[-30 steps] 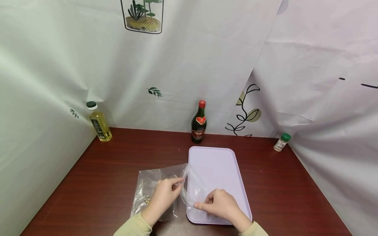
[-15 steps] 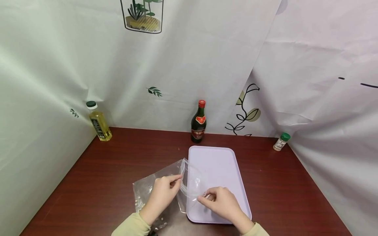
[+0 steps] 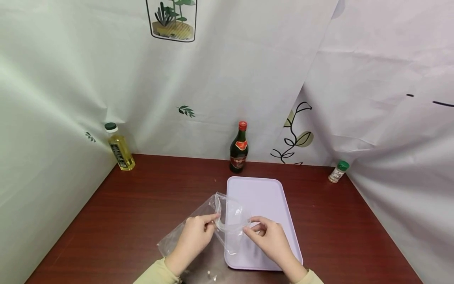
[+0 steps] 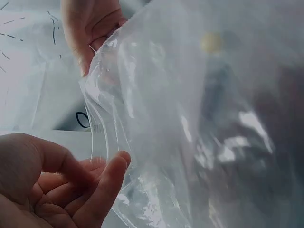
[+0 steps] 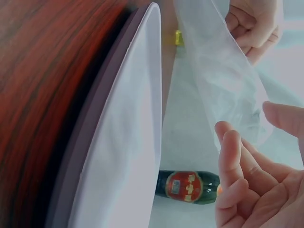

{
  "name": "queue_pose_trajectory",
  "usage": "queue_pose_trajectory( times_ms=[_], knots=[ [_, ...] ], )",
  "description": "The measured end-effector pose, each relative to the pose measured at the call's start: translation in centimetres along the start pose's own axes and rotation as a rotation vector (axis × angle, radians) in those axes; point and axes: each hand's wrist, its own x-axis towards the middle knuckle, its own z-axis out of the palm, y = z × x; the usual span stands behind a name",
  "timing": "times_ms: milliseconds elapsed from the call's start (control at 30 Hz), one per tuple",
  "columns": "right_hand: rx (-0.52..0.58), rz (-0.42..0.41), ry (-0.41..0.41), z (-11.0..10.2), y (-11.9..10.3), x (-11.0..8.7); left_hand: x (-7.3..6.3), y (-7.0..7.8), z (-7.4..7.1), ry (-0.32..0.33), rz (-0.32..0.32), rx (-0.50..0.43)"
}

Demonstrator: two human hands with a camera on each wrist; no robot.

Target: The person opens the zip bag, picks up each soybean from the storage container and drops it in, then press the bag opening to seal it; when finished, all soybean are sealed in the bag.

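Both hands hold the mouth of a clear plastic bag (image 3: 232, 209), which spreads leftward from the lilac tray (image 3: 259, 197) over the table. My left hand (image 3: 195, 234) pinches the bag's near-left rim between thumb and fingers; the left wrist view shows this rim with its zip-like ridges close to the fingertips (image 4: 124, 156). On the opposite side of the mouth, my right hand (image 3: 271, 238) pinches the rim above the tray, its other fingers loosely bent. A few small pale pieces (image 3: 208, 272) show low in the bag, near the bottom of the head view.
A dark green bottle with a red cap (image 3: 238, 152) stands behind the tray. Oil in a clear bottle (image 3: 121, 152) is at the back left, and a green-capped shaker (image 3: 338, 172) at the back right. Printed cloth (image 3: 213, 79) walls in the dark red table (image 3: 159, 185).
The right hand has moved slightly up and right with the rim, and the bag's mouth has widened. The bag's body has swung lower, and the pale pieces have shifted toward the near edge.
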Motion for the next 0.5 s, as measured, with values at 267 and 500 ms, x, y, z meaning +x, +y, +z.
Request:
queue_pose_trajectory(
  times_ms=[267, 500],
  knots=[
    [0.214, 0.123, -0.082, -0.41, -0.11, 0.3, -0.33, -0.09, -0.21, 0.006, 0.081, 0.027],
    [0.436, 0.25, -0.189, -0.78, -0.23, 0.76, -0.67, -0.09, -0.26, 0.005, 0.123, -0.003]
  ],
)
